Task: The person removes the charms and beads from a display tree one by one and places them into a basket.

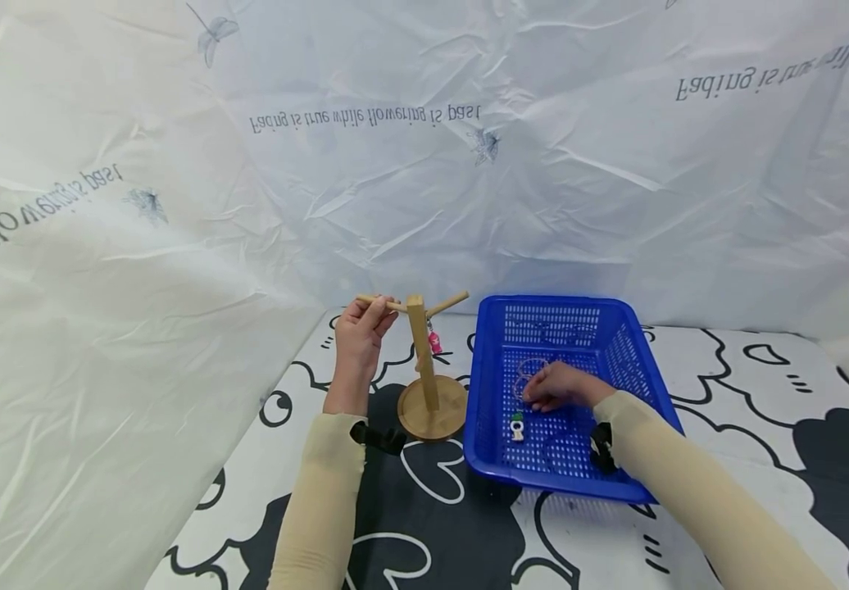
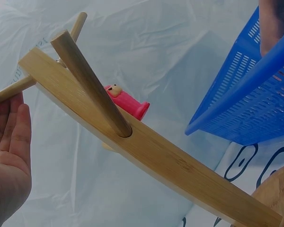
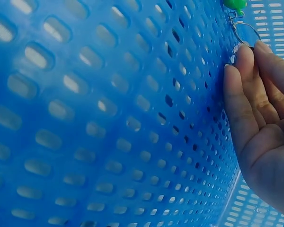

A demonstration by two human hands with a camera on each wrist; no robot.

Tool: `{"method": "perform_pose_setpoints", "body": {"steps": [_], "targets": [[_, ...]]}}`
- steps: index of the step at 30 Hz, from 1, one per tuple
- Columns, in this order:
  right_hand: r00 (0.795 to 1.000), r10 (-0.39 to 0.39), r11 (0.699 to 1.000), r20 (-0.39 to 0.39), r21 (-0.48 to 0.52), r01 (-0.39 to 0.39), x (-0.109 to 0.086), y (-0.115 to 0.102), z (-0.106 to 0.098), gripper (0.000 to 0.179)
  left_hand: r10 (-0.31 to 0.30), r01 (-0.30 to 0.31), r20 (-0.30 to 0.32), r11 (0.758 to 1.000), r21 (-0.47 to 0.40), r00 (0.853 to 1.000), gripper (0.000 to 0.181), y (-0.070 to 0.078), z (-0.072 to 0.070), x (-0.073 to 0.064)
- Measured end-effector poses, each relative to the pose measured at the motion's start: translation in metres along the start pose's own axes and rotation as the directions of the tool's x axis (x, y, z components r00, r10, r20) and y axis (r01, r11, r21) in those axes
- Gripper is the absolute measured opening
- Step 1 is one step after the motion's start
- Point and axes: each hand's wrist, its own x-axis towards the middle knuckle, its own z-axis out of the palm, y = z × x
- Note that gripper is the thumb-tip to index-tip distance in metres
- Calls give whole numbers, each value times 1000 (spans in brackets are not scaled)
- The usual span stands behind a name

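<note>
My left hand grips a side peg of a wooden stand, thumb and fingers round the peg. From another peg hangs a keychain with a pink figure, seen partly behind the post in the left wrist view. Inside the blue plastic basket, my right hand pinches the metal ring of a second keychain. Its charm is white and green and lies toward me from the fingertips. Only the green part shows in the right wrist view.
The basket stands just right of the stand's round base. Thin pinkish loops lie in the basket beyond my right hand. A black-and-white patterned cloth covers the table, and a white printed sheet hangs behind.
</note>
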Motion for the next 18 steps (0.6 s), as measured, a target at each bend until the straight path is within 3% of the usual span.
{"method": "perform_pose_setpoints", "body": {"steps": [18], "targets": [[999,-23,997,-43,-72,20,-1,-3,5,19,-3,3,-12,1000,8,1000,26,0,1,-1]]}}
